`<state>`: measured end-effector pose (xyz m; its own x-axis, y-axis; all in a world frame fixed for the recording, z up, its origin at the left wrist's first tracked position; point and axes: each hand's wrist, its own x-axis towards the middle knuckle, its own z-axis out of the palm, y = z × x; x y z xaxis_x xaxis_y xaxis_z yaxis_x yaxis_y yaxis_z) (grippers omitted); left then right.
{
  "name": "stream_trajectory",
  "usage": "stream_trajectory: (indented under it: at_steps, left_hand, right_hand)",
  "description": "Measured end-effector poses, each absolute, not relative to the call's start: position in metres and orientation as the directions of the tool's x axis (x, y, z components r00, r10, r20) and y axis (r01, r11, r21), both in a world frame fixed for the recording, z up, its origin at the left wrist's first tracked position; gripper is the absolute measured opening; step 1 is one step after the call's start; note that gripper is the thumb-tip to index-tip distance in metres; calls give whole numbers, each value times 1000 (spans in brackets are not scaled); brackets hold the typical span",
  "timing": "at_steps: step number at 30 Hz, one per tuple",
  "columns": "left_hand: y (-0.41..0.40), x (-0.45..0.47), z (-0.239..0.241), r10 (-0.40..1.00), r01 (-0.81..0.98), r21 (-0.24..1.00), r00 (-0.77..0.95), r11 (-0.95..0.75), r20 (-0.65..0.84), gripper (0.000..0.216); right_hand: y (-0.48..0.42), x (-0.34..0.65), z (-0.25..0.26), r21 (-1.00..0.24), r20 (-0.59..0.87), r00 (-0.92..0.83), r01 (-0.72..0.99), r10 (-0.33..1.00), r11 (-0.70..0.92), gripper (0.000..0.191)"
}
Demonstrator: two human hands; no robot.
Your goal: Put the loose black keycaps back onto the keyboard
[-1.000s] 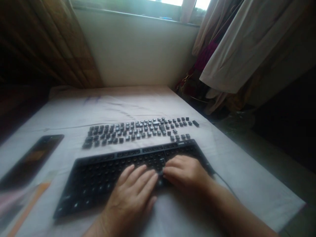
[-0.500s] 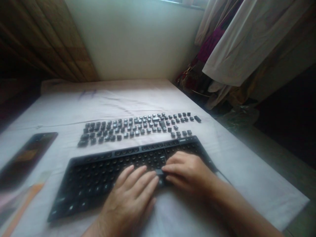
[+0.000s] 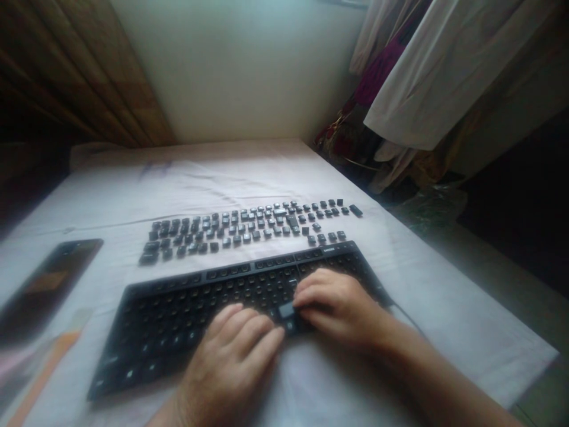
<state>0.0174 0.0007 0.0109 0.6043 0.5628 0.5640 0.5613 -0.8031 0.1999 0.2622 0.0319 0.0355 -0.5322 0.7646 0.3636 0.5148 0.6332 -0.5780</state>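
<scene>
A black keyboard with its keycaps taken off lies on a white sheet in front of me. Several loose black keycaps sit in rows just beyond it. My left hand rests on the keyboard's near edge, fingers bent and laid flat on it. My right hand lies over the keyboard's right half, its fingertips pinching a single keycap on the lower rows.
A dark phone lies at the left on the sheet, with an orange strip nearer me. The keyboard's cable runs off to the right. Curtains and hanging cloth stand at the right, a wall behind.
My left hand's fingers have drawn back and curled a little. My right hand has lifted slightly, so the keycap at its fingertips shows. The view has tilted down a bit.
</scene>
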Motion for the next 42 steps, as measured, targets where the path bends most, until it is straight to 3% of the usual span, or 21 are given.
stream_trajectory:
  at_steps: [28,37,42]
  left_hand:
    - [1,24,12,570,613,103,642,-783,512,31]
    - [0,25,12,568,610,112,635,-785,523,30]
    - [0,25,13,568,610,111,634,-784,525,29]
  right_hand:
    - [31,263,35,-606,356,-526,499,772,619,22]
    - [30,268,43,-701,198,-399,581,895,414,15]
    - [30,266,43,-684,143,-362,637,921,356,16]
